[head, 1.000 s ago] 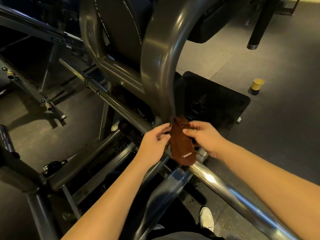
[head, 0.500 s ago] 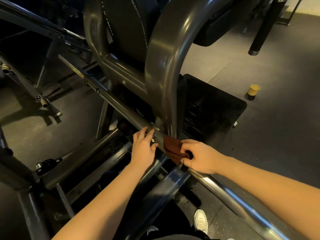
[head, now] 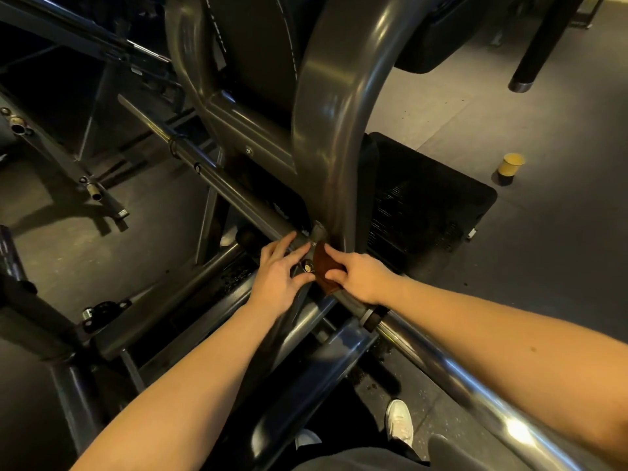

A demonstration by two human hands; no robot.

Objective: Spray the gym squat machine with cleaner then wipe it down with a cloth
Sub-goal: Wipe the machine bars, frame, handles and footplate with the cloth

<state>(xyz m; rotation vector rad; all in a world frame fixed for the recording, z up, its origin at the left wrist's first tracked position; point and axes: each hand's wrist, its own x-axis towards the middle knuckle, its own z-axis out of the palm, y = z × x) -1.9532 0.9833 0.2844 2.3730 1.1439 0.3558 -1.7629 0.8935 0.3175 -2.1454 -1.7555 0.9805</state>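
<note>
Right hand (head: 362,277) pinched cloth (head: 322,265) at bar (head: 217,180) joint, left hand (head: 277,271) flat-fingered, empty; cloth could've snagged on bolt (head: 308,267).

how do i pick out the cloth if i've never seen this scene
Follow the big curved grey frame tube down to where it meets the long diagonal bar. Held there by the right hand is the cloth, the only rust-brown, soft thing among grey metal.
</note>
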